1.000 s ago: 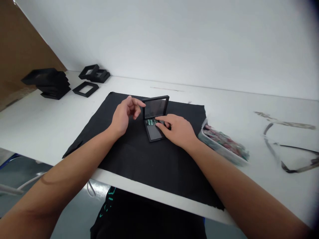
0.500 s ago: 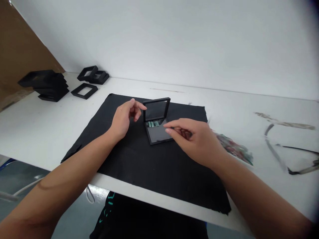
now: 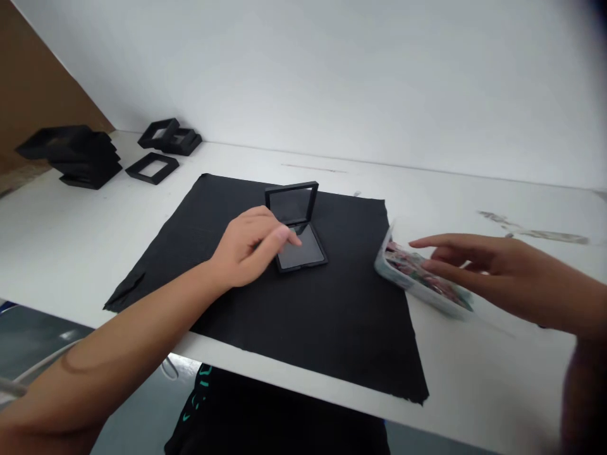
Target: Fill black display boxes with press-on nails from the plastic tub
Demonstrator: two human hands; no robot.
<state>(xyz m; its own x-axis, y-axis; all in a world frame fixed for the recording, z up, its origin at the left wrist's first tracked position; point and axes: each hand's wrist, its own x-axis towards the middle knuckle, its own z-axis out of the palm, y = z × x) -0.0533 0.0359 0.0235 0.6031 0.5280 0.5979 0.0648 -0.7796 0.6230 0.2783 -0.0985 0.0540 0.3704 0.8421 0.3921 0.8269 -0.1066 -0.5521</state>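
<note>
far left, brown board [image 3: 38, 88] behind the surface [image 3: 232, 155]. next to it a stack of black frames [image 3: 80, 155], uneven, top one jutting out to the left. right of that, one loose frame [image 3: 164, 174] lying flat, and just behind it a small pile of frames [image 3: 183, 142], one leaning on the others at a tilt. bottom left, under the surface edge, a pale cable [image 3: 47, 359] and greyish floor. black mat [image 3: 332, 316] spread across the middle of the surface, left front corner crumpled. left hand [image 3: 258, 243] over the mat, fingers bent, thumb stretched toward the right, tip over the black case [image 3: 306, 251]; contact unclear, cannot tell if this hand grips anything. case sits on the mat at about its middle, open, lid [image 3: 290, 205] standing up at the back, grey base facing up; a bit of green shows at the base's back edge, mostly hidden by the left hand. below, dark clothing with teal marks [image 3: 202, 385]. farther right, clear tub [image 3: 398, 279] angled, its left end over the mat's right edge, filled with red and green wrapped pieces [image 3: 417, 268], blurry. right hand [image 3: 469, 262] above the tub, thumb and forefinger moderately apart. behind that hand, a brownish scuff [image 3: 545, 234] on the surface.
</note>
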